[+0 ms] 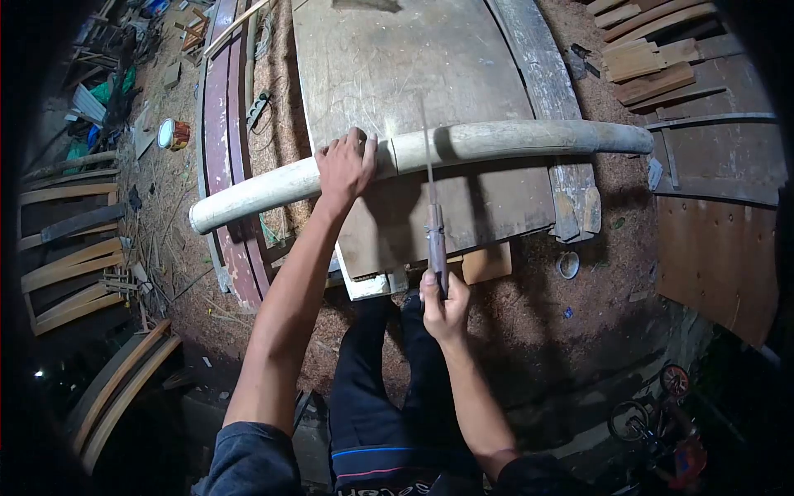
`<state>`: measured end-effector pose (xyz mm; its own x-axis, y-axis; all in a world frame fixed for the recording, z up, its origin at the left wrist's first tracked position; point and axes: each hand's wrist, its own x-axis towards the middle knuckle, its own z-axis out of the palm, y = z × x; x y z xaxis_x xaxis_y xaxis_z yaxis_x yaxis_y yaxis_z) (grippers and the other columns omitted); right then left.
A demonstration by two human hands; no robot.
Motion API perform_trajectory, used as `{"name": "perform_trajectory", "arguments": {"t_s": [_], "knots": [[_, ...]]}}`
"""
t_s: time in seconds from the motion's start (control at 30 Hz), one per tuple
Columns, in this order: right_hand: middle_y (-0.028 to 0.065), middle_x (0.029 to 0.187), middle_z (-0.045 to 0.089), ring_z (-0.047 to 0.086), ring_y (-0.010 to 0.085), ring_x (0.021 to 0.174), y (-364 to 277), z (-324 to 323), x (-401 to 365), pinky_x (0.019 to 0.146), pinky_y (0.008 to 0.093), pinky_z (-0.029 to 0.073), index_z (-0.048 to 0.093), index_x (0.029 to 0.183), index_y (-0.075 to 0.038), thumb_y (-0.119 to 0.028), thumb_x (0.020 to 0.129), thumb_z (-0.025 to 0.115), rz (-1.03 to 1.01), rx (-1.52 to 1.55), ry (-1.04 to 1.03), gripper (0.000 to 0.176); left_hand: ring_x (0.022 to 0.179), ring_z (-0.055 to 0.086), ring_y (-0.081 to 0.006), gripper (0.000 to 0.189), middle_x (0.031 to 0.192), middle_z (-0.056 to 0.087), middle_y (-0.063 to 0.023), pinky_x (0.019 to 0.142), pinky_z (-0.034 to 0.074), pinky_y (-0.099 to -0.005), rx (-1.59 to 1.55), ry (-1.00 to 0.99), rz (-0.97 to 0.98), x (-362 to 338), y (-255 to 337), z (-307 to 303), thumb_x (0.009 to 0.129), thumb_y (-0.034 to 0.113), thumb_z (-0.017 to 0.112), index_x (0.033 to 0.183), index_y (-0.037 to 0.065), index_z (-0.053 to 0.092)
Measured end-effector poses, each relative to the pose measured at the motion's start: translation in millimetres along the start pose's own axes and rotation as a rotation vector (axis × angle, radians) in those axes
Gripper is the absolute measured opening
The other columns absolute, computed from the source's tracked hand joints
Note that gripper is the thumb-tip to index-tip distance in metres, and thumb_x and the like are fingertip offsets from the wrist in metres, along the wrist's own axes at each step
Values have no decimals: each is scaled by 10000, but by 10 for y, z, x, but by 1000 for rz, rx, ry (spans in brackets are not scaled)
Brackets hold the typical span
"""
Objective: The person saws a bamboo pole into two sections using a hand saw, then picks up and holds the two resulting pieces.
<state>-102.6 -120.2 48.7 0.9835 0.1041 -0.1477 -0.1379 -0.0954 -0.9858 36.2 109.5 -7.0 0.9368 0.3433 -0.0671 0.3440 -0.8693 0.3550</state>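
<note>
A long, pale, slightly curved pole (513, 138) lies across the wooden work board (413, 66) and sticks out past both sides. My left hand (346, 168) is wrapped over the pole left of its middle, beside a thin dark line around it. In my right hand (445, 307) is the handle of a saw (436, 236), below the board's front edge. The saw's thin blade points away from me and crosses the pole just right of that dark line. Whether the teeth touch the pole cannot be made out.
A reddish plank (227, 124) and a power strip (258, 110) lie left of the board. Farther left are a paint can (173, 134) and curved wood pieces (74, 264). Wood blocks (657, 83) and a brown panel (715, 256) are at right, a bicycle (653, 422) at lower right.
</note>
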Motion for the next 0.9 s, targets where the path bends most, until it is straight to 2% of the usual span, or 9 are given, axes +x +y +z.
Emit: {"name": "perform_trajectory", "arguments": {"t_s": [0.03,0.13,0.17,0.3,0.5,0.6,0.73,0.83,0.9], "knots": [[52,514,441,443,118,483,-12,18,-18,461,330,330,500,647,-32,-248,967,593,22,10,0,397,938,657,-329,409,938,705,-144,927,380,-494,21,42,-55,40,33,40,925,440,464,977,60,606],[52,515,434,440,117,487,-56,111,-4,466,327,331,501,651,-29,-240,963,595,32,39,-11,389,952,660,-314,404,962,701,-161,918,399,-493,129,46,-93,43,103,99,921,424,458,964,70,647],[44,517,440,442,104,496,13,119,-1,466,322,330,505,656,-21,-226,964,591,15,7,-24,380,915,671,-303,414,922,707,-161,904,415,-484,112,173,-50,38,62,189,910,413,461,856,72,689],[47,515,461,449,104,488,3,218,55,462,319,341,543,682,-9,-231,966,587,41,44,-42,363,875,678,-305,428,890,709,-164,860,448,-461,116,143,-18,49,41,165,894,422,482,813,62,697],[66,499,458,440,103,471,-171,386,435,446,327,337,563,691,-11,-264,974,576,-56,-136,-36,379,872,674,-300,428,876,707,-151,870,440,-447,102,186,-20,19,48,188,870,449,518,819,64,698],[29,503,447,444,94,485,-118,431,695,452,320,337,587,706,-14,-301,976,577,19,-164,-44,393,882,668,-298,423,875,707,-142,888,430,-437,117,187,-22,9,52,169,858,456,534,825,68,699],[-9,525,474,433,76,504,-117,212,-17,457,301,327,602,705,-6,-299,985,558,21,-24,20,408,905,666,-293,428,886,709,-142,900,420,-438,96,158,-48,57,54,156,858,461,531,814,72,703],[14,512,478,426,83,496,-41,361,240,457,310,326,593,686,-1,-298,983,558,-13,-119,36,421,903,669,-287,436,887,709,-145,900,418,-442,103,138,-55,14,65,160,860,461,521,811,72,712],[43,500,452,415,90,487,-81,522,654,457,320,324,562,656,4,-287,977,570,59,-189,35,433,890,673,-285,444,883,710,-147,898,418,-444,122,145,-52,19,64,159,863,461,513,807,69,717]]}}
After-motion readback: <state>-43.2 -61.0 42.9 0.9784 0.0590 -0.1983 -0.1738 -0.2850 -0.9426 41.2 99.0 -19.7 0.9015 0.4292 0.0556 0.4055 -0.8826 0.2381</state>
